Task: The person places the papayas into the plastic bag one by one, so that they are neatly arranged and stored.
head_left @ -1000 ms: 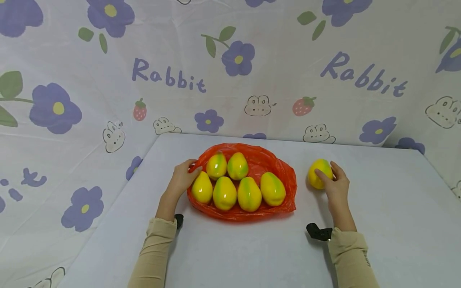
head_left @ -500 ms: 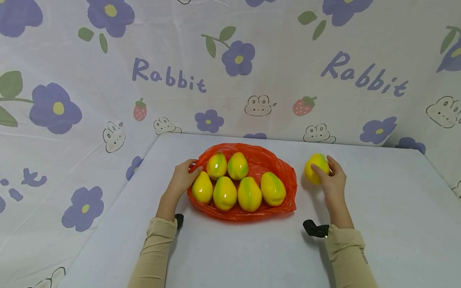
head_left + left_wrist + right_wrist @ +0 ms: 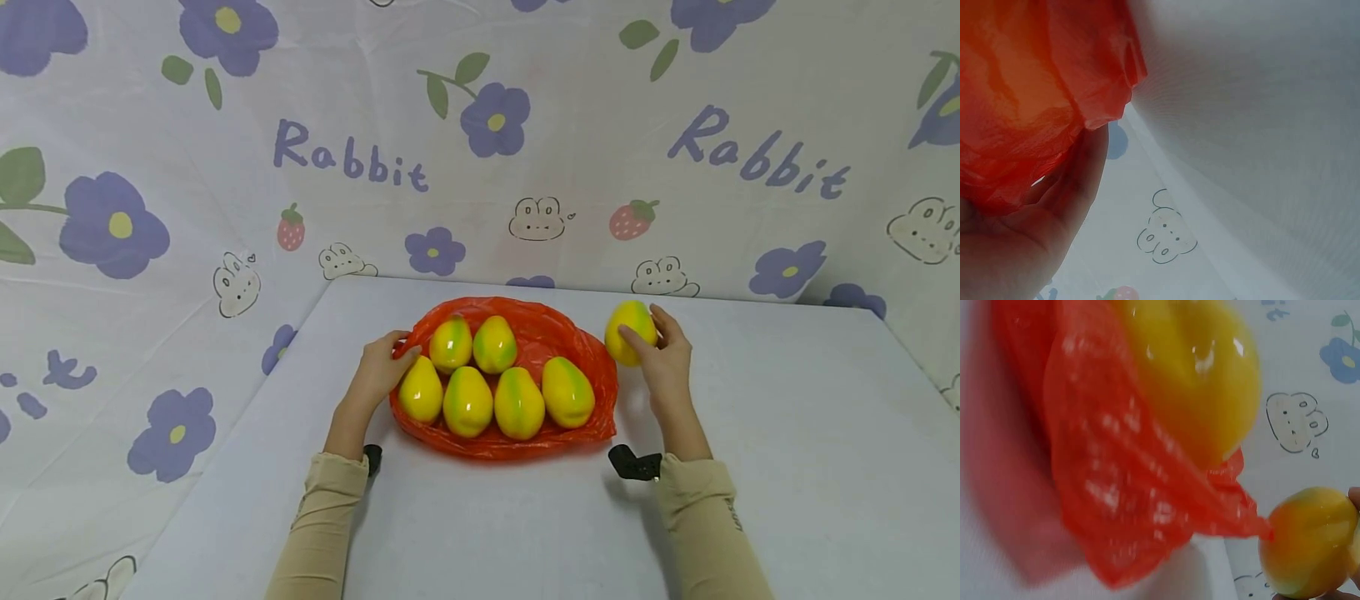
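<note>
A red plastic bag (image 3: 543,337) lies spread open on the table, with several glossy yellow fruits (image 3: 468,402) streaked with green inside it. At its left side my left hand (image 3: 375,371) pinches the rim, thumb over the edge and fingers behind it. In the left wrist view the red film (image 3: 1016,100) covers part of those fingers. My right hand (image 3: 667,358) holds one more egg-shaped yellow-green fruit (image 3: 630,329) above the table, right at the bag's upper right rim. The right wrist view shows this held fruit (image 3: 1307,544) beside the bag's crumpled corner (image 3: 1129,506).
All this stands on a white table (image 3: 495,525). Behind it hangs a white cloth (image 3: 577,142) printed with purple flowers, rabbits and lettering. A black wrist device (image 3: 633,463) sticks out from the right sleeve, and a similar one (image 3: 372,460) from the left.
My right hand has carried the fruit leftward and away from me, from the table at the right to the bag's rim. My left hand and the bag stay put.
</note>
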Available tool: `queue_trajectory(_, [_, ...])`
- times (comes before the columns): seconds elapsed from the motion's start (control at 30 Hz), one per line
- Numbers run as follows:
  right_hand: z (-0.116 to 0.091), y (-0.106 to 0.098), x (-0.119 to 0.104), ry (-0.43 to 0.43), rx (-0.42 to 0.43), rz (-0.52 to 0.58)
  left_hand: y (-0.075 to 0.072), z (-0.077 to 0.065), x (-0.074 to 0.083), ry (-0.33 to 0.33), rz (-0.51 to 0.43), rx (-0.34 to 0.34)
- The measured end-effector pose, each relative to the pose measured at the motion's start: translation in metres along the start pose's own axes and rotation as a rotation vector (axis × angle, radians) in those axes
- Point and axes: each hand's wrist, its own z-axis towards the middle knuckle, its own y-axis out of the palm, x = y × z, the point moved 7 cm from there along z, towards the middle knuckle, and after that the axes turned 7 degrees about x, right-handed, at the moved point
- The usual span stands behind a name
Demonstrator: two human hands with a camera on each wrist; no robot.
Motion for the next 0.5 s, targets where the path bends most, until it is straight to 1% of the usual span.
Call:
queue_trajectory(0.2, [-0.004,0.014,-0.009,-0.037,-0.037,0.000,0.000,0.000,0.001,0.001,0.001,0.000])
queue_trajectory(0.5, [-0.011,0.034,-0.017,-0.037,-0.112,0.030,0.000,0.000,0.002,0.005,0.002,0.000])
